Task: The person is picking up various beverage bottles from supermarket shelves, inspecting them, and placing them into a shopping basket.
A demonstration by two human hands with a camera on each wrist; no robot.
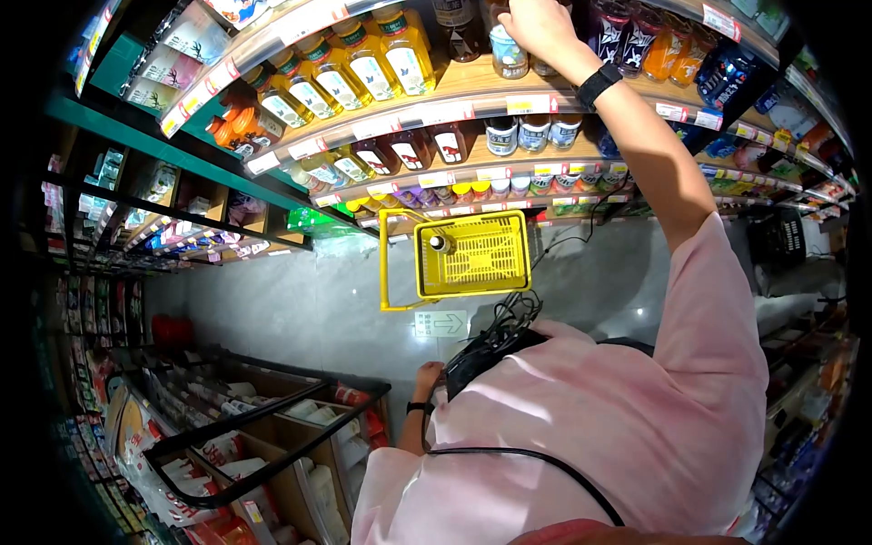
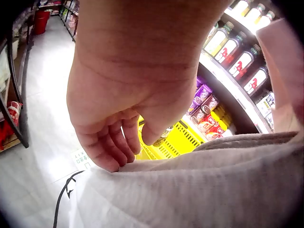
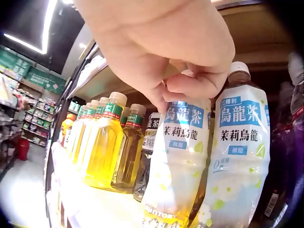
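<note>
Right hand (image 1: 536, 23) on a tea bottle (image 3: 178, 156) at the shelf; left hand (image 1: 427, 374) idle.

Head view: the yellow basket (image 1: 472, 254) sits on the floor at centre and contains one capped bottle (image 1: 440, 242), at its 9 o'clock side. The tea bottle stands on the upper shelf (image 1: 472, 86) at 12 o'clock, touching a like-labelled bottle (image 3: 240, 142) at its 3 o'clock, with yellow drink bottles (image 3: 102, 142) at its 9 o'clock. My right fingers (image 3: 199, 85) and thumb are curled tight round its top, covering the cap. My left fingers (image 2: 111, 147) hang loosely curled and hold nothing, against my pink shirt (image 2: 199, 190), at the basket's 6 o'clock.
</note>
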